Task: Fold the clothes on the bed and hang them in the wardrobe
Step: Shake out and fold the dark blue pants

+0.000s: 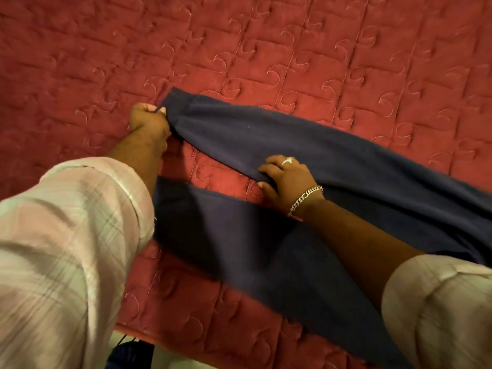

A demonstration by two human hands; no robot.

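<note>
Fingers (pixel 269 170) pinch navy trousers (pixel 292 145) on red quilted bedspread (pixel 346 49).

Left hand (pixel 149 118) fisted, right hand (pixel 286 178) pinching.

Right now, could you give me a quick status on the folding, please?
Left hand grips trouser hem. Right hand pinches same leg mid-length. Navy trousers spread on red quilt, unfolded. Nothing in the way.

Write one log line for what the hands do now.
left hand: grips trouser hem | right hand: pinches leg edge | navy trousers: spread on red quilt
</note>
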